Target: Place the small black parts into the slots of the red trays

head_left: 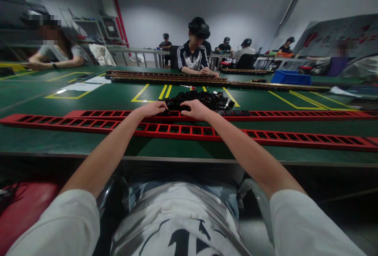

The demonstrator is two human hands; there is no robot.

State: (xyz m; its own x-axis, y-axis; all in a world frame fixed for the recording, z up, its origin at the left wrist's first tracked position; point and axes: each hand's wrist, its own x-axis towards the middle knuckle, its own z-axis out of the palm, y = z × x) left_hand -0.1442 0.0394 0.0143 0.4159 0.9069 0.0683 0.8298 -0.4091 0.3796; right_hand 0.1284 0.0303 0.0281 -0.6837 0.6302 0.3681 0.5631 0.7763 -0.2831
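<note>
Over the farther red slotted strip (pixel 277 115), my left hand (pixel 152 109) curls its fingers together at a small black part (pixel 166 112). My right hand (pixel 195 110) is a short way to the right, its thumb and fingers bent toward each other above the same strip. What lies between those right fingertips is too dark and small to name. Just behind both hands rises a heap of small black parts (pixel 203 99). Several black pieces (pixel 233 112) sit in the strip's slots right of my right hand.
A second red slotted strip (pixel 177 130) lies nearer me on the green table (pixel 183 147). Farther back are long dark strips (pixel 165 78), a blue bin (pixel 291 77) and white paper sheets (pixel 85 86). A co-worker (pixel 193 53) sits opposite; other people work around the room.
</note>
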